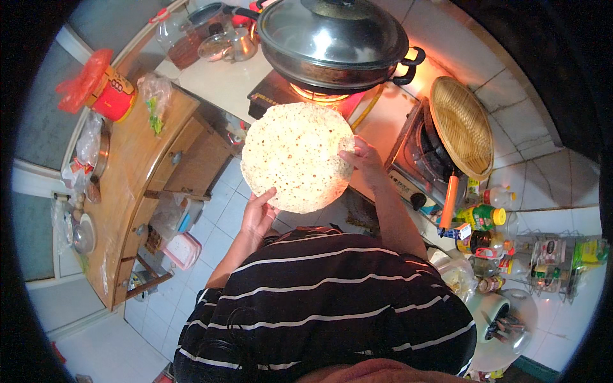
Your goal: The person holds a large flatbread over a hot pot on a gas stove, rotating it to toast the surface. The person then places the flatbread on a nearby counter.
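Observation:
A round, thin flatbread (296, 158) with small brown spots is held up in front of my body. My left hand (260, 210) grips its lower left edge, with the thumb on top and the fingers underneath. At the right edge, my right hand (365, 155) pinches the bread between thumb and fingers. Just beyond the bread stands a wide lidded pan (330, 48) with black handles, over a burner (318, 95) that glows orange. The bread hides part of the stove front.
A woven basket (462, 127) leans over a second stove (407, 177) on the right, near an orange-handled utensil (448, 201). Several bottles (479, 218) line the right counter. At left stands a wooden table (129, 177) bearing a red tub (115, 98) and plastic bags.

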`<state>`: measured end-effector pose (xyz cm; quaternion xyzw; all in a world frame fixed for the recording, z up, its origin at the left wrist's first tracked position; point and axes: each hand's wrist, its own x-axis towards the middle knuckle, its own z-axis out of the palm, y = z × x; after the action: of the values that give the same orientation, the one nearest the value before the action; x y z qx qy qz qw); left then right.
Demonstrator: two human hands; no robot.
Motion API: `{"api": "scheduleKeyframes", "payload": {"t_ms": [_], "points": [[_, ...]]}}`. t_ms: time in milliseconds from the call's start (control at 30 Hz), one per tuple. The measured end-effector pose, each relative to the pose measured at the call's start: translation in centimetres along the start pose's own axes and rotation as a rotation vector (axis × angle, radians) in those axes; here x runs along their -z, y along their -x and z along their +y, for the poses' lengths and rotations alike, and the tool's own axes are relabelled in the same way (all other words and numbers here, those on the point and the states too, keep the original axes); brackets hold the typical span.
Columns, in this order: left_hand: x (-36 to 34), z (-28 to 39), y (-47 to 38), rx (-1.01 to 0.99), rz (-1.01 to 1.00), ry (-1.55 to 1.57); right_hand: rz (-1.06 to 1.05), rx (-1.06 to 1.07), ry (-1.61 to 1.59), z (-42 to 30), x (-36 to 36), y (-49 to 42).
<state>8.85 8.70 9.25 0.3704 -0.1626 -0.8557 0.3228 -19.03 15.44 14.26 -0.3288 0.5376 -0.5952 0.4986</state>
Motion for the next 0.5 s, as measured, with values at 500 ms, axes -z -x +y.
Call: {"api": "scheduleKeyframes", "payload": {"t_ms": [500], "points": [[-1.4, -1.2, -8.9, -0.111, 0.05, -0.246, 0.244, 0.32, 0.551, 0.7, 5.1, -3.1]]}}
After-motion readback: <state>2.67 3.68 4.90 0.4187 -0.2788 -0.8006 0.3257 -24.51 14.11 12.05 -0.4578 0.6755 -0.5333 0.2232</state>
